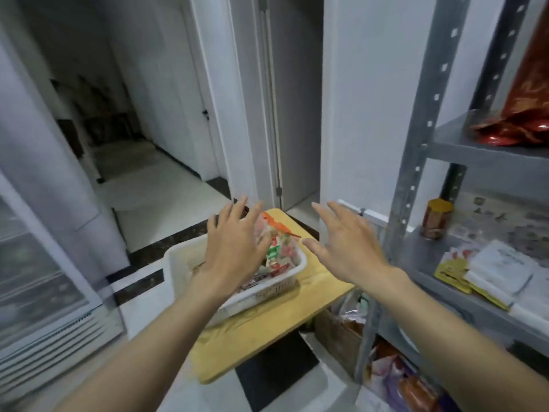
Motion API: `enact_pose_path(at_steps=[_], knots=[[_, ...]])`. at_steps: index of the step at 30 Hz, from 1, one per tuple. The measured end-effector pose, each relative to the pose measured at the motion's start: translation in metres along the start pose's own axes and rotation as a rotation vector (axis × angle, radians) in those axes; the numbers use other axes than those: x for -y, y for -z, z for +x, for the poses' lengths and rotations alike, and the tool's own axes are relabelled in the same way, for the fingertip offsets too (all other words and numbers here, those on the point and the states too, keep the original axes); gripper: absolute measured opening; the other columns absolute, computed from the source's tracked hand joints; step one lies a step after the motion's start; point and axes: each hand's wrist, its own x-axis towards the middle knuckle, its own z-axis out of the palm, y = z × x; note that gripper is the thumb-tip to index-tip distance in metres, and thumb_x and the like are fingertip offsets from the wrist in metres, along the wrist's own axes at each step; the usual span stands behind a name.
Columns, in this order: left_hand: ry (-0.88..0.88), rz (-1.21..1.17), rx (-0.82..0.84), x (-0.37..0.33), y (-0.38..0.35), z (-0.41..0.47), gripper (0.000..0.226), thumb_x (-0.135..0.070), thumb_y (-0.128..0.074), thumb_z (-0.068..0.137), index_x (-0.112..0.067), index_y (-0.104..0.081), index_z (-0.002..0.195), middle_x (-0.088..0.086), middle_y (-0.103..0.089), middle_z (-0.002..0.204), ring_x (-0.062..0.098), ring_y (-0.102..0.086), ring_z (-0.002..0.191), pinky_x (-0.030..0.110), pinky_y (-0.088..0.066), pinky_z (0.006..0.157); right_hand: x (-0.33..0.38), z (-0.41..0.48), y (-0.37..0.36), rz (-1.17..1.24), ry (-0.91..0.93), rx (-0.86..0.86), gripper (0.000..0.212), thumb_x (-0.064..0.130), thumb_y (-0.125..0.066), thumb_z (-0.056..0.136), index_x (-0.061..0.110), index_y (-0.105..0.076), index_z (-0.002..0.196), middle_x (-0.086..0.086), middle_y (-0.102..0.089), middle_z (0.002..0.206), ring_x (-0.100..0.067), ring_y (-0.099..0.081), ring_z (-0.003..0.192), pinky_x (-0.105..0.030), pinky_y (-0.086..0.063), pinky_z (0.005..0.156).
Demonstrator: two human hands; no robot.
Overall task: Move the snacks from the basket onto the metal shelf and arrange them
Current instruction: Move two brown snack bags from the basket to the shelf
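Nothing can be read; print on the snacks (279, 252) and the jar (436, 219) is blurred.

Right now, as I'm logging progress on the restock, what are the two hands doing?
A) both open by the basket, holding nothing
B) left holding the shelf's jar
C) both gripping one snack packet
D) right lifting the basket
A: the left hand and right hand have fingers spread by the basket, gripping nothing; the snacks lie inside it.

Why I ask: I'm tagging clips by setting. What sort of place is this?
Probably a home pantry corner, perhaps a small shop's back room: a metal shelf holding packets, a glass-fronted cooler at left, and a basket of snacks.
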Motion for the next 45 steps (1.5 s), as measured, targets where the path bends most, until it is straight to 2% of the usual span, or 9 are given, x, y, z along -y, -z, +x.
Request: enact_pose_path(at_steps=[9,14,18,24,27,32,37,42,45], knots=[[0.13,-0.105,0.096,0.104,-0.059,-0.033,0.057,-0.038,-0.056,0.091,-0.027,-0.041,0.144,0.002,-0.037,0.153,0.024,-0.032,0.141,0.046,-0.026,0.116,0.046,0.043,-0.12,0.157,0.099,0.166,0.06,0.045,-0.051,0.098,0.026,-0.031,0.151,0.0,-0.032,0.157,-0.018,-0.025,0.145,-0.037,-0.023,0.117],[0.161,-0.132,0.178,0.141,-0.12,-0.029,0.06,-0.043,-0.056,0.093,-0.028,-0.037,0.148,-0.002,-0.035,0.154,0.021,-0.029,0.143,0.043,-0.026,0.117,0.036,0.084,-0.187,0.162,0.179,0.287,0.046,0.033,-0.058,0.096,0.023,-0.05,0.14,0.0,-0.056,0.138,-0.019,-0.047,0.128,-0.036,-0.041,0.102],[0.194,-0.107,0.242,0.169,-0.161,-0.013,0.064,-0.042,-0.058,0.092,-0.029,-0.034,0.149,-0.003,-0.033,0.156,0.018,-0.025,0.145,0.044,-0.027,0.117,0.029,0.123,-0.234,0.038,0.253,0.411,0.04,0.029,-0.058,0.095,0.028,-0.054,0.135,0.001,-0.063,0.125,-0.023,-0.053,0.117,-0.039,-0.038,0.098],[0.261,-0.157,0.267,0.201,-0.192,0.018,0.06,-0.033,-0.058,0.089,-0.023,-0.042,0.146,0.003,-0.039,0.152,0.023,-0.036,0.139,0.047,-0.032,0.113,0.025,0.163,-0.277,-0.404,0.376,0.605,0.023,0.017,-0.053,0.092,0.024,-0.064,0.112,-0.003,-0.065,0.107,-0.025,-0.055,0.105,-0.043,-0.029,0.092],[0.272,-0.179,0.292,0.219,-0.202,0.035,0.059,-0.029,-0.061,0.089,-0.02,-0.044,0.144,0.006,-0.042,0.15,0.026,-0.039,0.137,0.045,-0.033,0.111,0.026,0.176,-0.287,-0.444,0.389,0.628,0.014,0.022,-0.053,0.093,0.022,-0.064,0.102,-0.002,-0.066,0.099,-0.024,-0.059,0.098,-0.04,-0.028,0.089],[0.339,-0.301,0.37,0.255,-0.231,0.064,0.055,-0.025,-0.06,0.091,-0.018,-0.045,0.144,0.005,-0.047,0.145,0.024,-0.039,0.135,0.041,-0.031,0.113,0.025,0.212,-0.29,-0.186,0.27,0.54,0.022,0.037,-0.052,0.097,0.023,-0.066,0.107,-0.005,-0.069,0.098,-0.027,-0.063,0.097,-0.036,-0.035,0.075],[0.538,-0.565,0.487,0.278,-0.271,0.093,0.052,-0.017,-0.066,0.09,-0.022,-0.05,0.139,0.007,-0.053,0.139,0.026,-0.049,0.126,0.046,-0.04,0.107,0.024,0.254,-0.28,0.151,0.136,0.482,0.028,0.032,-0.055,0.099,0.025,-0.061,0.125,-0.007,-0.069,0.089,-0.029,-0.063,0.079,-0.037,-0.049,0.062],[0.706,-0.708,0.576,0.298,-0.317,0.107,0.051,-0.013,-0.072,0.086,-0.025,-0.054,0.131,-0.002,-0.06,0.114,0.02,-0.06,0.101,0.03,-0.049,0.086,0.007,0.288,-0.287,0.343,0.063,0.513,0.021,0.023,-0.061,0.096,0.021,-0.07,0.116,-0.001,-0.072,0.108,-0.023,-0.063,0.096,-0.037,-0.049,0.075],[0.702,-0.618,0.677,0.307,-0.345,0.11,0.061,-0.028,-0.079,0.078,-0.028,-0.05,0.133,0.004,-0.064,0.12,0.027,-0.062,0.109,0.04,-0.051,0.091,0.002,0.297,-0.293,0.397,0.049,0.528,0.021,0.023,-0.063,0.095,0.019,-0.07,0.114,0.003,-0.072,0.107,-0.016,-0.062,0.096,-0.032,-0.049,0.078]])
